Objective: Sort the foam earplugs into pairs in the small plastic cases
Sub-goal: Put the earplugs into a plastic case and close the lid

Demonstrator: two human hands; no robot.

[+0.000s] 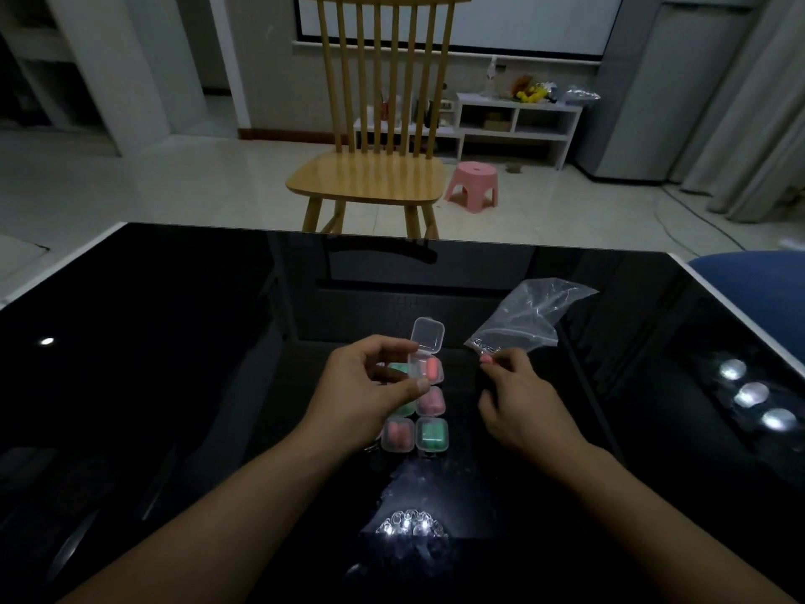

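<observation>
— Nearest my lens: two bare forearms over the black glass table. Grips?

— I see the left hand pinching the open case, one orange earplug inside. The right hand pinches a pink earplug beside the plastic bag — closed cases sit between.

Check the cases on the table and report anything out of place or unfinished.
One thing stands out: the open case at the far right of the cluster has its lid up and shows only one orange earplug. The right hand pinches a pink earplug. The nearer cases look closed and aligned.
</observation>
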